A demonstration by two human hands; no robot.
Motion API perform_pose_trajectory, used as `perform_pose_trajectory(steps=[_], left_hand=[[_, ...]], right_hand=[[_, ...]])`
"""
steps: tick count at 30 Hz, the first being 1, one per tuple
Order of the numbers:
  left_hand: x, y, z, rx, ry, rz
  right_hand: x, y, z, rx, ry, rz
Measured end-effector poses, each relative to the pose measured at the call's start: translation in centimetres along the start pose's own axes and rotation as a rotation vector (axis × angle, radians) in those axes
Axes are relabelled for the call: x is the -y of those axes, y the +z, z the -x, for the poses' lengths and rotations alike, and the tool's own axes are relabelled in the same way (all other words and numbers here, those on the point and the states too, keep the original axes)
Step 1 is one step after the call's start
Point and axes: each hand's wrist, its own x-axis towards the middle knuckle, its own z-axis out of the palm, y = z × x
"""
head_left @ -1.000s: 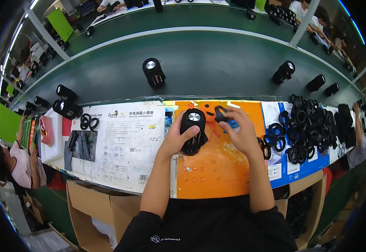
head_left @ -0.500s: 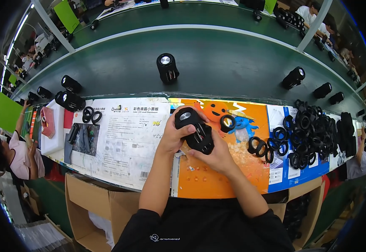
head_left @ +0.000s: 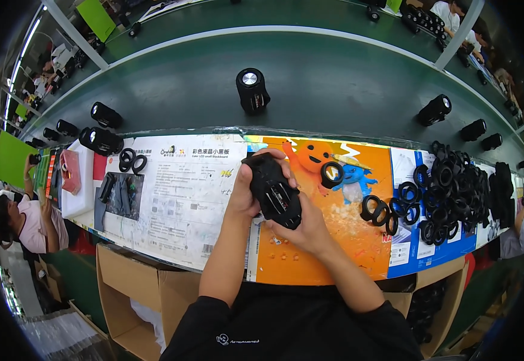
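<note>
Between my two hands is a black cylindrical speaker [head_left: 275,191], tilted, with a slotted panel on its side facing up. My left hand [head_left: 247,186] wraps round its upper left end. Fingers of my right hand [head_left: 304,224] grip the lower right end, the thumb along the bottom edge. Just right of the speaker, a single black ring [head_left: 332,174] lies on the orange sheet [head_left: 316,259]. Several more rings [head_left: 379,212] lie loose farther right, beside a large heap of black rings [head_left: 454,195].
Similar speakers stand on the green conveyor surface [head_left: 334,84], one straight ahead [head_left: 252,93] and others at both sides. A white foam block [head_left: 80,198] holds a pink item at left. Cardboard boxes [head_left: 132,280] stand below the table edge. Co-workers sit at far left and right.
The speaker has turned in my hands: its round silver end no longer faces up, and the slotted side shows more. The whole view has shifted slightly.
</note>
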Motion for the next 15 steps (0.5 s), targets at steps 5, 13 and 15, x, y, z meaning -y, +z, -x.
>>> perform_pose_trajectory(steps=[5,13,15], left_hand=[[0.2,1.5,0.0,-0.002,-0.007,0.065],[1.8,3.2,0.5,-0.121,-0.026,-0.131],[2.0,2.9,0.5,-0.111,-0.038,-0.098]], right_hand=[[0.1,-0.8,-0.1,0.031,0.059,-0.193],[-1.2,-0.9,0.4,0.0,0.121,-0.202],[-1.2,-0.9,0.5,-0.05,0.084,-0.225]])
